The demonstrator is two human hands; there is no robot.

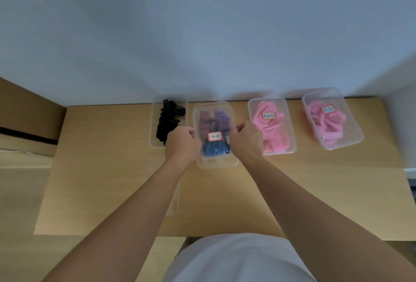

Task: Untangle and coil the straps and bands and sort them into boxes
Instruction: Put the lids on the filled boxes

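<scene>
Your left hand [182, 142] & right hand [245, 139] are curled shut on the sides of the lidded box [215, 133] w/ striped bands [213, 149], sitting btwn them. It's on the table [112, 169], black-strap box [157, 124] just left, two pink-band boxes [271, 125] right.

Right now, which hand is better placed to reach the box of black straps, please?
The left hand: it already sits beside the box of black straps, while the right hand is across the striped-band box.

Clear glossy plastic boxes [216, 164] sit on a matt wood-grain table [112, 169].
</scene>
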